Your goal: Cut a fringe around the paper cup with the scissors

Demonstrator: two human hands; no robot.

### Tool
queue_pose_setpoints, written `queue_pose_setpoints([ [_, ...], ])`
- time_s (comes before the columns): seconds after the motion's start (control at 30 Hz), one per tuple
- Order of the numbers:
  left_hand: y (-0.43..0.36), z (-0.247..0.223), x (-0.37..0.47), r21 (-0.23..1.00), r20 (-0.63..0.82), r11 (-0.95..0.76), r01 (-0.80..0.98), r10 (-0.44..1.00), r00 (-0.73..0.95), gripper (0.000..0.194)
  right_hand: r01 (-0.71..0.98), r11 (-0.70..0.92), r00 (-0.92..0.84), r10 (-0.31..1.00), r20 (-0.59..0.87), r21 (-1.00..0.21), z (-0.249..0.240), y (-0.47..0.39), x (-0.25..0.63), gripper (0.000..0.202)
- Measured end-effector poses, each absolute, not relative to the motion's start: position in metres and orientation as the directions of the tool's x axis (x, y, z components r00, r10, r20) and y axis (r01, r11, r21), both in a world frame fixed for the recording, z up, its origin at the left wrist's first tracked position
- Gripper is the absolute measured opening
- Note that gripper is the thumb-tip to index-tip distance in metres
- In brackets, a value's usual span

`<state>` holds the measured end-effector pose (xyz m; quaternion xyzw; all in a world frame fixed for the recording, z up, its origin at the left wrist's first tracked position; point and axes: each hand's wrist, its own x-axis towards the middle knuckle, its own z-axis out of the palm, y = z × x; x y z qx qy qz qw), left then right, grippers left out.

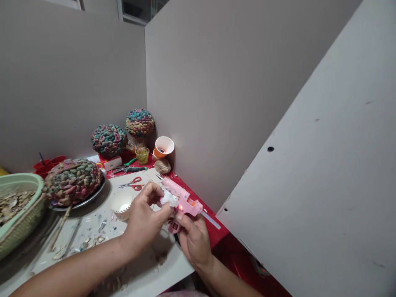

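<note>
My right hand (196, 237) is wrapped round the handle of a pink hot glue gun (177, 190), whose small light glows orange. A clear glue stick (210, 220) pokes out of the gun's back end, and its nozzle points away to the upper left. Pinched in my left hand (147, 212) is a crumpled white tissue (169, 199), pressed against the side of the gun. Left of my left hand, a paper cup (121, 205) stands on the white board. Red-handled scissors (133, 184) lie just beyond it.
A round ball covered in coloured shells (74, 181) rests in a metal bowl at left, beside a green basket (21, 220) of shell pieces. Two more such balls (109, 140) stand at the back near an orange cup (163, 147) and twine (162, 166). Grey partitions (216, 103) enclose the table.
</note>
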<state>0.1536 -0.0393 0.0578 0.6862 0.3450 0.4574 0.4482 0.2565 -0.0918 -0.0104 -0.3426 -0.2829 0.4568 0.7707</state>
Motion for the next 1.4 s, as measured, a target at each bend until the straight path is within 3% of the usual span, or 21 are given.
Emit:
queue_pose_setpoints([
  [0.2, -0.041, 0.058, 0.161, 0.965, 0.263, -0.247, -0.091, 0.918, 0.295, 0.025, -0.479, 0.357, 0.442, 0.887, 0.131, -0.802, -0.017, -0.091, 0.255, 0.022],
  [0.5, 0.007, 0.049, 0.147, 0.977, 0.209, -0.202, -0.066, 0.971, 0.115, 0.024, -0.479, 0.428, 0.493, 0.854, 0.169, -0.766, -0.015, -0.110, 0.263, 0.019],
  [0.63, 0.015, 0.044, 0.159, 0.982, 0.186, -0.176, -0.067, 0.965, 0.184, 0.026, -0.503, 0.468, 0.548, 0.823, 0.151, -0.726, -0.001, -0.110, 0.270, 0.018],
  [0.83, 0.031, 0.043, 0.192, 0.990, 0.124, -0.139, 0.002, 0.886, 0.448, 0.021, -0.432, 0.609, 0.679, 0.705, 0.204, -0.665, 0.018, -0.113, 0.284, 0.018],
  [1.07, 0.030, 0.048, 0.161, 0.990, 0.108, -0.134, 0.029, 0.893, 0.438, 0.012, -0.510, 0.500, 0.589, 0.796, 0.139, -0.700, 0.026, -0.114, 0.293, 0.020],
  [1.23, 0.005, 0.074, 0.109, 0.987, 0.135, -0.159, 0.034, 0.916, 0.378, 0.018, -0.330, 0.684, 0.666, 0.657, 0.354, -0.651, 0.055, -0.100, 0.301, 0.025],
  [1.3, -0.005, 0.087, 0.084, 0.982, 0.168, -0.188, 0.031, 0.930, 0.326, 0.019, -0.371, 0.631, 0.596, 0.724, 0.346, -0.681, 0.057, -0.088, 0.298, 0.026],
  [1.4, -0.016, 0.100, 0.045, 0.964, 0.243, -0.261, 0.056, 0.944, 0.222, 0.021, -0.400, 0.414, 0.380, 0.887, 0.263, -0.818, 0.044, -0.070, 0.287, 0.027],
])
